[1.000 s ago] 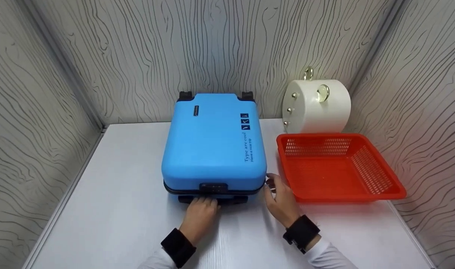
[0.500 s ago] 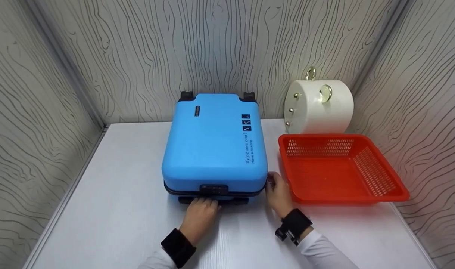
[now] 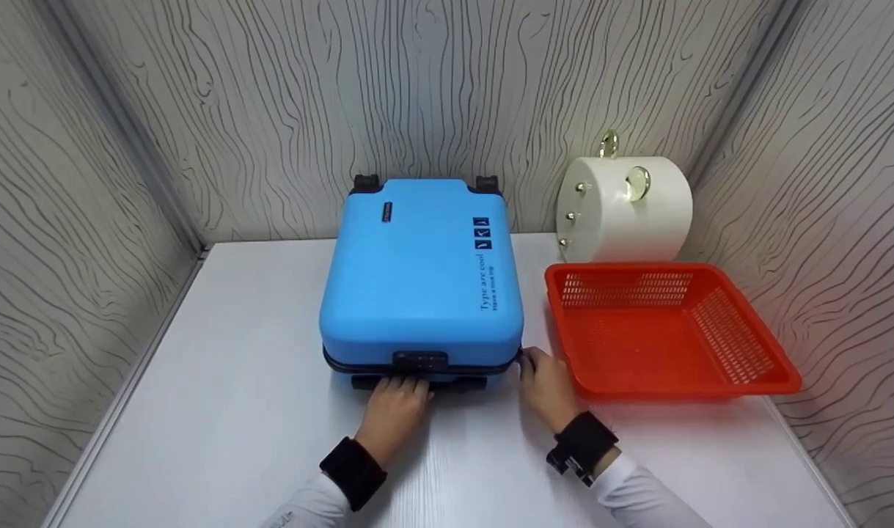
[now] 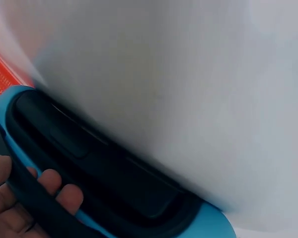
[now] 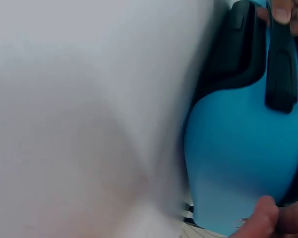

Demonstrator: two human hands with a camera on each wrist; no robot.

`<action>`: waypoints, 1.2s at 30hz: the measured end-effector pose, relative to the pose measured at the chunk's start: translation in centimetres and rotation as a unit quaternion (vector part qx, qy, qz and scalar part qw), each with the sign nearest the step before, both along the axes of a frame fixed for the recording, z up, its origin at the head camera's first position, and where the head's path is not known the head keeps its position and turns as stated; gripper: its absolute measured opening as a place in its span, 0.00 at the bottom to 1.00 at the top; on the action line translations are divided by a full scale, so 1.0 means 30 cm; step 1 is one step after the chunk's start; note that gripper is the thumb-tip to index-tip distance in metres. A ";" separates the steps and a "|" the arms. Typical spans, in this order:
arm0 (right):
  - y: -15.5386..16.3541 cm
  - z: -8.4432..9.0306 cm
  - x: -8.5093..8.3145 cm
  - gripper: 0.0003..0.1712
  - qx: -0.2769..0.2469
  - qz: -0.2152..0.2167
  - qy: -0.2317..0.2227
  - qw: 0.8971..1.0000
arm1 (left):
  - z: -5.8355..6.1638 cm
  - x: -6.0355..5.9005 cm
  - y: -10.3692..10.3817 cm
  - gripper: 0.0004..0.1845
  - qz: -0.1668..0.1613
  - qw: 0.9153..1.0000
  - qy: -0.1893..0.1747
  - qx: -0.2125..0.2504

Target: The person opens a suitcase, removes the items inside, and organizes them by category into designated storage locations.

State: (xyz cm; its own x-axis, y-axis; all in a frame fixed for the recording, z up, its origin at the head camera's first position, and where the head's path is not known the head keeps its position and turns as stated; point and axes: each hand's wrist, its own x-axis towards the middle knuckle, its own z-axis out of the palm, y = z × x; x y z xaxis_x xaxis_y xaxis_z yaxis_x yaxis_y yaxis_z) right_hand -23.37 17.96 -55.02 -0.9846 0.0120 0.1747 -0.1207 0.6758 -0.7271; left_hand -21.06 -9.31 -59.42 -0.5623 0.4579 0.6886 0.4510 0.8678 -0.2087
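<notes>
A blue hard-shell suitcase lies flat on the white table, its wheels towards the back wall. My left hand grips the black carry handle at the suitcase's front; the left wrist view shows fingers curled round it. At the front right corner, my right hand has thumb and finger pinched together at the black zipper seam, on what seems a zipper pull, mostly hidden by the fingers. Above the handle, a dark combination lock sits on the seam.
A red plastic basket stands close to the right of the suitcase and the right hand. Behind it is a white drum-shaped object with gold studs and rings. Patterned panels close off the back and sides.
My right hand has closed its fingers at the suitcase's corner. The suitcase has shifted slightly towards the back wall, with my left hand still holding the handle.
</notes>
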 end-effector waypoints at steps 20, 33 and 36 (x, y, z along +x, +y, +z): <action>-0.205 -0.012 0.115 0.10 0.193 0.094 0.212 0.953 | 0.011 -0.034 0.037 0.12 -0.008 0.999 -0.019 0.027; -0.302 0.012 0.077 0.10 0.226 0.143 0.205 0.942 | 0.009 -0.048 0.040 0.12 -0.011 0.998 -0.040 0.050; -0.263 0.052 0.077 0.18 0.206 0.144 0.198 0.947 | 0.021 -0.038 0.034 0.11 -0.016 0.995 -0.071 0.065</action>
